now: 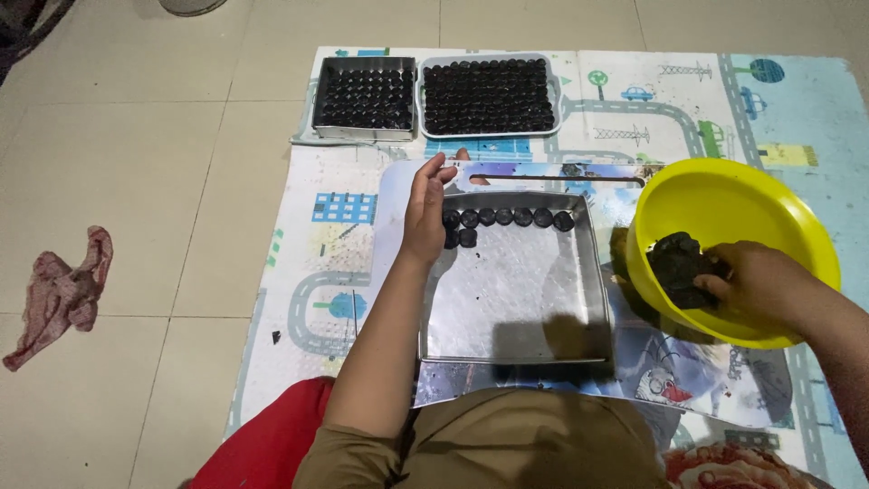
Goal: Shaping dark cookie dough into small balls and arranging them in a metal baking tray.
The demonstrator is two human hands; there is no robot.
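Nearest, tray: left hand released at its 11 o'clock by balls; right hand grasping dough in bowl at 3 o'clock; could smear or tip

Shiny metal tray, glossy yellow plastic bowl, matt dark rough dough lump, smooth printed play mat, crumpled cloth rag
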